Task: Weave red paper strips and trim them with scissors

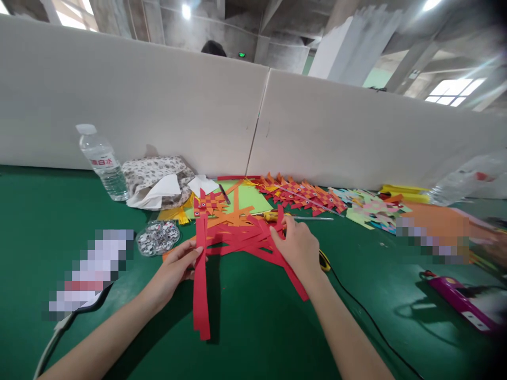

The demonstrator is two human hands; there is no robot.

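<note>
My left hand (180, 266) is closed on red paper strips (201, 295), thumb on top, and holds them lengthwise above the green table. Several more red strips (233, 240) lie crossed in a loose pile between my hands. At the pile's right side, my right hand (297, 243) has its thumb and fingers bent around a red paper strip (295, 282), whose lower end slants toward me. Its fingertips are partly hidden. Orange strips (233, 216) and woven red-and-orange paper fish (212, 203) lie just behind the pile.
A bag of googly eyes (158, 237) is left of the pile. A water bottle (103, 163) and patterned cloth (154, 174) stand farther back. More woven fish (303, 195) lie by the white partition (158, 105). A purple power strip (461, 303) and black cable (368, 316) are at right.
</note>
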